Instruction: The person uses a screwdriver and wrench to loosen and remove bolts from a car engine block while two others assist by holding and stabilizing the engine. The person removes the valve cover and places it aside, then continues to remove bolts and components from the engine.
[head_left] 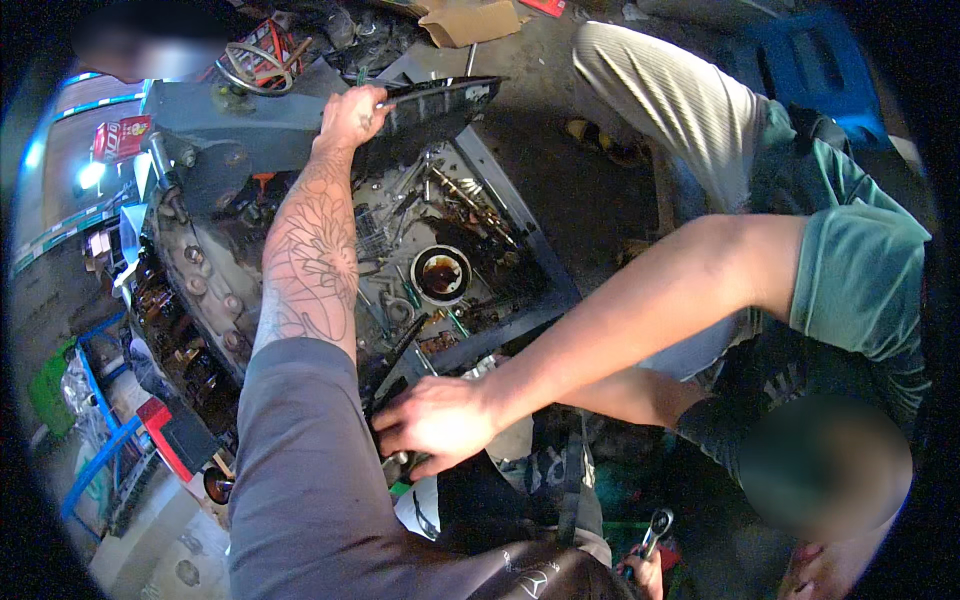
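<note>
Right grip: the right hand (648, 576) is seen only in part at the lower edge, closed around the handle of a ratchet wrench (658, 524); the head of the wrench is pointed up and away.
Co-worker's hand: a second person's hand (438, 420) is reached across from the right, just beyond the grey sleeve (300, 480), with the fingers curled down onto dark parts at the near edge of the tray; what is gripped there cannot be told.
Co-worker: a green shirt (860, 270) and light ribbed trousers (670, 100) are worn; the figure is crouched at the right.
Tool tray: a grey metal tray (530, 240) is laid on the floor between the two people, filled with sockets, spanners and oily bits.
Cup: a round cup (441, 273) with dark liquid is stood in the middle of the tray.
Engine casing: a greasy casing (205, 275) with a row of bolts is set to the left of the tattooed forearm.
Left grip: the left hand (352, 115) is closed on the left rim of a black pan (440, 108), which is held tilted above the far end of the tray.
Far floor: a piece of cardboard (470, 20) is lain beyond the pan.
</note>
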